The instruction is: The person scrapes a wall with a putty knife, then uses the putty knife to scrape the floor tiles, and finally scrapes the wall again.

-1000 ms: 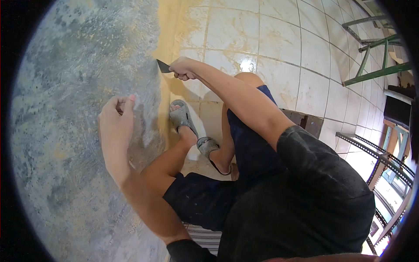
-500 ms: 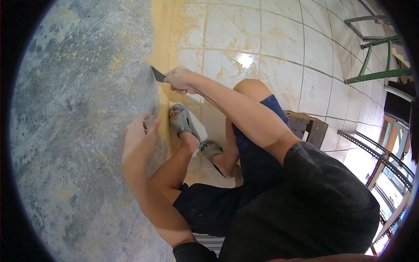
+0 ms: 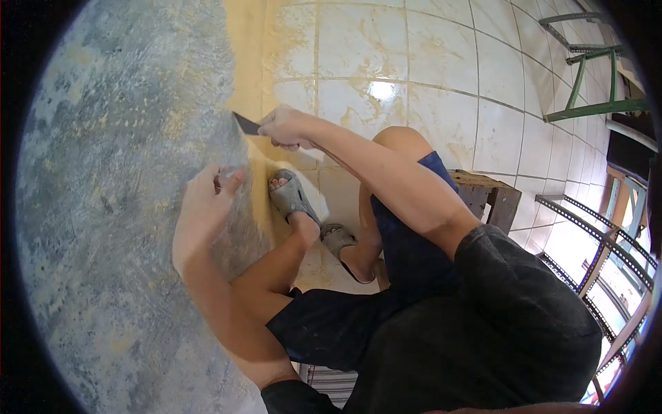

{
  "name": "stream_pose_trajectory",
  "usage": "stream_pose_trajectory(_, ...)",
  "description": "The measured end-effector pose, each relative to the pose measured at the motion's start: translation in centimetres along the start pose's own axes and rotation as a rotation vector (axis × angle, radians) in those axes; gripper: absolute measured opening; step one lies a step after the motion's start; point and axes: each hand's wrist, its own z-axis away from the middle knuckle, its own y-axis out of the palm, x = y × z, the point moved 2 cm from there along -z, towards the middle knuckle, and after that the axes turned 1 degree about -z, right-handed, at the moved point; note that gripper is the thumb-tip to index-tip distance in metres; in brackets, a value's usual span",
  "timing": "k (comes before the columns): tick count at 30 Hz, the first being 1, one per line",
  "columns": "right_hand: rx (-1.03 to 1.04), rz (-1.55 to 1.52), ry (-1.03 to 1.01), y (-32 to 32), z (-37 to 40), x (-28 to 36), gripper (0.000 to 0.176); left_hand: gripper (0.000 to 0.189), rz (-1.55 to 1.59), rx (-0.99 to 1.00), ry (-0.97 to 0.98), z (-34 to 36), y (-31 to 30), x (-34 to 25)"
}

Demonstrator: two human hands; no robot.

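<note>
My right hand grips a scraper with a dark flat blade. The blade's far edge lies at the border between the mottled blue-grey surface and the tan strip. Lower down, my left hand is close against the grey surface with its fingers curled in. Whatever sits between those fingers, if anything, is hidden.
White floor tiles carry smears of tan dust. My feet in grey sandals are just below my right hand. A small wooden stool, green metal frame and perforated metal rack stand to the right.
My left hand has shifted left and slightly up along the grey surface. The scraper in my right hand has moved slightly left and down, staying near the tan border.
</note>
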Motion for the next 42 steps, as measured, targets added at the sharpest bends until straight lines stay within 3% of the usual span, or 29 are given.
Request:
stream_pose_trajectory(12, 0.005, 0.109, -0.028, 0.7, -2.9, -1.2, 0.034, 0.046, -0.206, 0.148, -0.062, 0.5, 3.2, -1.7)
stream_pose_trajectory(15, 0.053, 0.187, 0.032, -0.7, -5.2, -1.9, 0.032, 0.048, -0.257, 0.084, 0.025, 0.1, 3.7, -1.3)
stream_pose_trajectory(18, 0.02, 0.312, -0.135, 0.4, -3.5, -1.3, 0.029, 0.047, -0.167, 0.059, 0.013, 0.4, 3.1, -1.6)
stream_pose_trajectory(20, -0.053, 0.069, -0.02, 0.3, -1.2, -0.2, 0.028, 0.048, -0.252, -0.021, 0.079, 0.6, 3.6, -0.9)
stream_pose_trajectory(24, -0.033, 0.09, 0.046, -0.3, -3.9, -1.3, 0.029, 0.048, -0.225, -0.01, 0.053, 0.8, 3.4, -1.3)
stream_pose_trajectory(27, 0.01, 0.191, -0.029, 0.6, -2.9, -0.9, 0.031, 0.049, -0.225, 0.001, 0.01, 0.6, 3.1, -1.2)
stream_pose_trajectory(29, 0.0, -0.077, 0.015, 0.2, -1.4, -0.4, 0.031, 0.049, -0.26, -0.025, 0.053, 0.6, 3.6, -0.4)
stream_pose_trajectory(32, -0.027, 0.109, -0.002, -0.8, -3.0, -0.8, 0.03, 0.05, -0.245, 0.117, -0.102, 0.8, 2.3, -2.5)
stream_pose_trajectory(35, -0.032, -0.069, -0.053, 0.7, 0.3, -0.4, 0.029, 0.049, -0.245, 0.067, -0.072, 0.6, 2.4, -1.8)
stream_pose_trajectory(38, -0.043, 0.056, -0.016, 0.4, -4.0, -1.7, 0.028, 0.05, -0.253, 0.116, -0.119, 0.9, 2.3, -1.7)
stream_pose_trajectory(42, -0.113, 0.018, -0.074, 1.5, -2.6, -1.7, 0.022, 0.051, -0.209, 0.115, -0.13, 0.9, 1.9, -1.8)
